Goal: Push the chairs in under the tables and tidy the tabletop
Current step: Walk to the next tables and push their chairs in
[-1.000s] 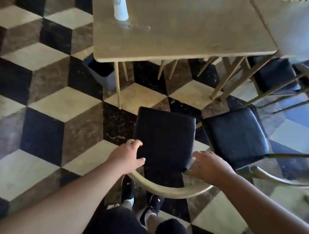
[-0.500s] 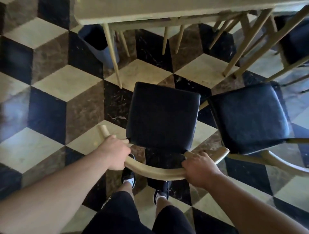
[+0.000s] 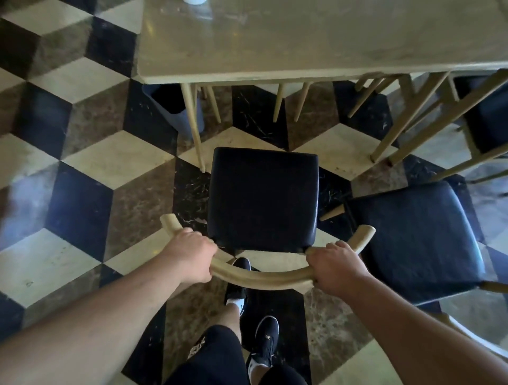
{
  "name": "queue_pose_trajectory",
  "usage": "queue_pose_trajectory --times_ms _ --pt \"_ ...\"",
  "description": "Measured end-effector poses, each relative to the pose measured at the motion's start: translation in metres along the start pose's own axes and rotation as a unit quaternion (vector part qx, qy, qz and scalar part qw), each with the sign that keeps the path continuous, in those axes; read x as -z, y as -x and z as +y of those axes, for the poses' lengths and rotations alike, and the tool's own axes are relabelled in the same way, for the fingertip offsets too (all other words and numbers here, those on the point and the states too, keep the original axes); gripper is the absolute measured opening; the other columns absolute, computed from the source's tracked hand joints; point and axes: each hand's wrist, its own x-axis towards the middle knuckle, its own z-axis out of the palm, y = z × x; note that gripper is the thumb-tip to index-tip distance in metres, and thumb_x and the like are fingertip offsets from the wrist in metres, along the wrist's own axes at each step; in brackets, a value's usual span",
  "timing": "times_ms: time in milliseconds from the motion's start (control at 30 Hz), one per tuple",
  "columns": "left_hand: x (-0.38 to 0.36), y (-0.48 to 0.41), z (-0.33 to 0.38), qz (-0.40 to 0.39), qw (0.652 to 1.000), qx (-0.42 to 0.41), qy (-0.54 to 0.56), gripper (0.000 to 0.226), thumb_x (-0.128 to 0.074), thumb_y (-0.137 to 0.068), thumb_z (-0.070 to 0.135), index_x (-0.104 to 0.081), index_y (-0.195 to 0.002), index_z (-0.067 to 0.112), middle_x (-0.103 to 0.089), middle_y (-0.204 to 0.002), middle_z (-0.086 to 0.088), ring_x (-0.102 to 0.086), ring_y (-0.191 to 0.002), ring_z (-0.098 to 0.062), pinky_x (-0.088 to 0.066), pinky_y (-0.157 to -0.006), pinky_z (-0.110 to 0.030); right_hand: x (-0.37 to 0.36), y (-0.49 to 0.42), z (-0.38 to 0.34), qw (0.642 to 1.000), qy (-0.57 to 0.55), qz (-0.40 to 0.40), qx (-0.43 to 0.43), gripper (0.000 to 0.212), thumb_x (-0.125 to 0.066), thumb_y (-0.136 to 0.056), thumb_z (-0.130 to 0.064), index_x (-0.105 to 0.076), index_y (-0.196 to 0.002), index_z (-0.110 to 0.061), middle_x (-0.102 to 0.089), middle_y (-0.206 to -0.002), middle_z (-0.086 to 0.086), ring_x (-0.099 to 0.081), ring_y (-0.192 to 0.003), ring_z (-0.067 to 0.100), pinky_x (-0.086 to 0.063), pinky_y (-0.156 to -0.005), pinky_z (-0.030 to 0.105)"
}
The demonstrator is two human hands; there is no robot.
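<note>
A chair with a black padded seat [image 3: 263, 197] and a curved pale wooden backrest [image 3: 261, 277] stands just in front of me, its front edge near the table's left leg [image 3: 193, 129]. My left hand [image 3: 189, 257] grips the backrest on its left side. My right hand [image 3: 336, 265] grips it on the right side. The pale tabletop [image 3: 316, 41] fills the upper part of the view, with the base of a white object [image 3: 193, 1] at its far edge. The seat is outside the table's edge.
A second black-seated chair [image 3: 415, 239] stands right beside the first, on its right. A third dark seat [image 3: 486, 115] sits at the far right among wooden legs. A dark bin [image 3: 176, 107] stands under the table's left corner. My feet [image 3: 264, 346] stand behind the chair on the cube-patterned floor.
Both hands have settled from the seat's rear onto the curved backrest and closed on it. The chair has moved closer to the table, which fills more of the view now.
</note>
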Motion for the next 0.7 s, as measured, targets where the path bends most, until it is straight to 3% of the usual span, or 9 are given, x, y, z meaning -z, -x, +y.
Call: queue_pose_trajectory --times_ms 367,700 --pt "0.062 -0.067 -0.067 0.0 1.0 0.003 -0.01 0.032 -0.064 -0.079 0.054 -0.07 -0.104 0.035 -0.068 -0.094 0.011 -0.064 -0.094 -0.018 -0.045 -0.1 -0.045 0.078 -0.088 0.05 1.0 0.019 0.002 0.02 0.026 -0.066 -0.088 -0.042 -0.061 -0.112 -0.032 -0.069 -0.107 -0.007 -0.064 -0.108 0.023 -0.044 -0.101 0.045" --pt "0.116 -0.13 -0.122 0.032 0.999 -0.007 -0.014 0.033 -0.07 -0.083 0.057 -0.071 -0.107 0.035 -0.069 -0.09 0.013 -0.066 -0.088 -0.014 -0.049 -0.095 -0.044 0.139 -0.161 0.096 0.999 0.036 0.003 0.034 0.025 -0.067 -0.089 -0.048 -0.061 -0.11 -0.034 -0.066 -0.098 -0.008 -0.064 -0.098 0.02 -0.046 -0.097 0.043"
